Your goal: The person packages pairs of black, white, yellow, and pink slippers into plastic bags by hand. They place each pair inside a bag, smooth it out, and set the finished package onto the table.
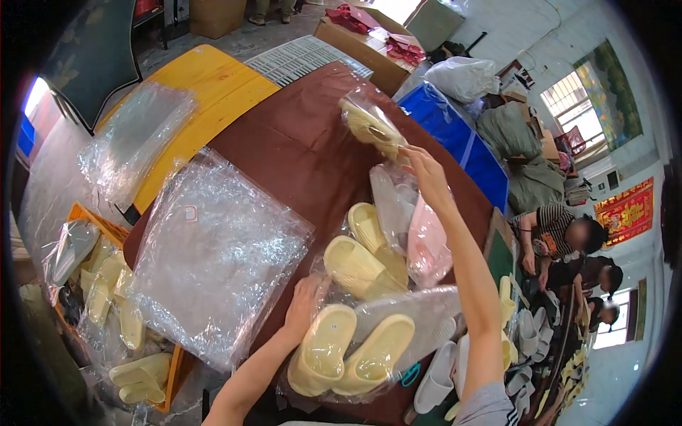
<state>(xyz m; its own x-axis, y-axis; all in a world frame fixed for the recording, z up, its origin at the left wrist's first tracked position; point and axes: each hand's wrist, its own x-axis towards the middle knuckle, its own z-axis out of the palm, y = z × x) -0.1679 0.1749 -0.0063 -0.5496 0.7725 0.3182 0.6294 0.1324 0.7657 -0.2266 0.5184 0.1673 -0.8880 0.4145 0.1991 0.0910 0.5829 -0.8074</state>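
My right hand (pixel 420 170) is stretched far out over the brown table (pixel 298 149) and grips a clear bag holding pale yellow slippers (pixel 371 124) by its near end. My left hand (pixel 307 304) rests flat on a bagged pair of yellow slippers (pixel 352 355) at the table's near edge. Between the two lie loose yellow slippers (pixel 362 259) and a pink slipper in a clear bag (pixel 426 245).
A stack of empty clear plastic bags (pixel 213 263) lies left of my left hand. An orange crate of yellow slippers (pixel 114 312) stands lower left. A yellow table (pixel 213 89) with more bags adjoins. Seated people (pixel 568 245) and white slippers (pixel 437 376) are at the right.
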